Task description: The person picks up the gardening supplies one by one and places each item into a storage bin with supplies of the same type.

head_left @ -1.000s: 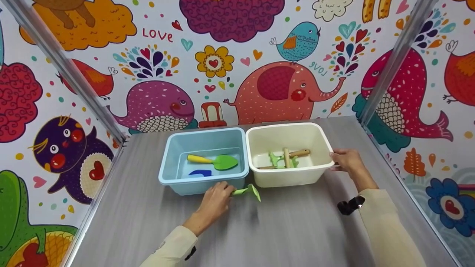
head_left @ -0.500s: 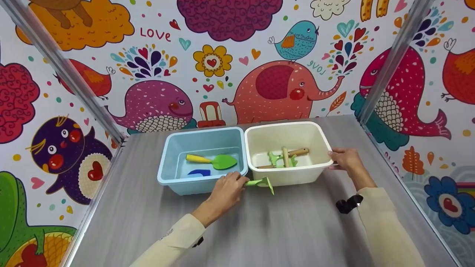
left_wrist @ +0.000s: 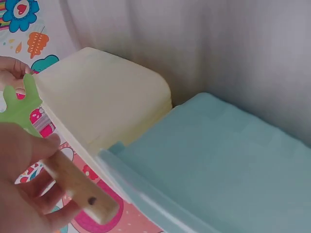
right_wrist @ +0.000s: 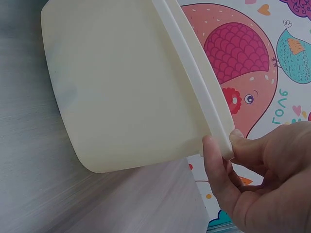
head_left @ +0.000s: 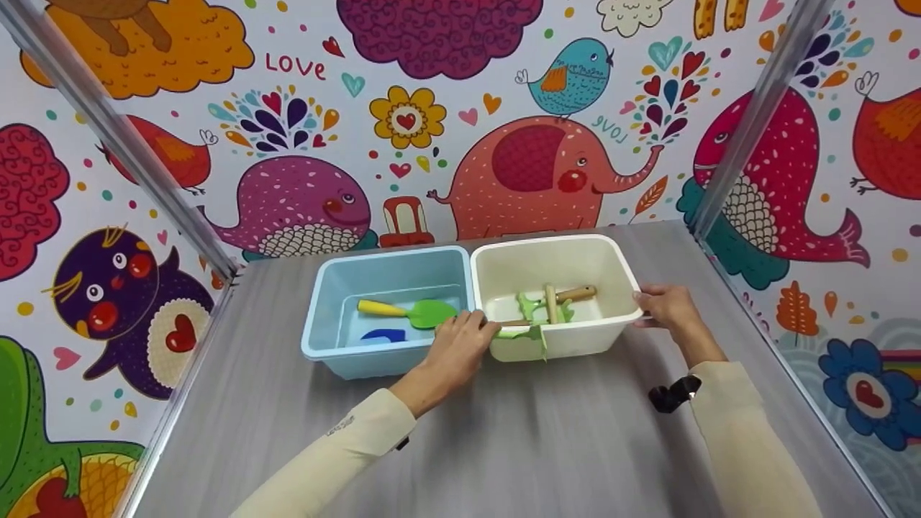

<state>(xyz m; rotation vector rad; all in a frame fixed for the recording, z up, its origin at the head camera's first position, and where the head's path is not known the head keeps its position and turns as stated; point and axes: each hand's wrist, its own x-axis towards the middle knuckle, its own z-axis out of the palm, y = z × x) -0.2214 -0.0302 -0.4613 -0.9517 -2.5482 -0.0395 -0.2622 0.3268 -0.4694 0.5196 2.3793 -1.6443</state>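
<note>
In the head view my left hand (head_left: 460, 345) holds a small garden rake (head_left: 532, 338) in front of the white bin's front rim, near where the two bins meet. The left wrist view shows the rake's wooden handle (left_wrist: 80, 187) between thumb and fingers, with green prongs (left_wrist: 24, 104) beyond. My right hand (head_left: 669, 309) pinches the rim of the white bin (head_left: 611, 334) at its front right corner; thumb and fingertips (right_wrist: 214, 150) sit on either side of that rim. Inside this bin lie several green tools with wooden handles (head_left: 552, 306), partly overlapping.
Touching the white bin on its left is a light blue bin (head_left: 374, 360). It contains a green trowel (head_left: 430, 314) with a yellow handle and a blue piece (head_left: 385, 335), partly hidden by the bin's front wall. Printed walls and metal posts (head_left: 748, 122) border the grey table (head_left: 561, 439).
My left hand has moved right and away from me, carrying the rake from before the blue bin to the white bin's front rim. The right hand has kept its grip on the rim.
</note>
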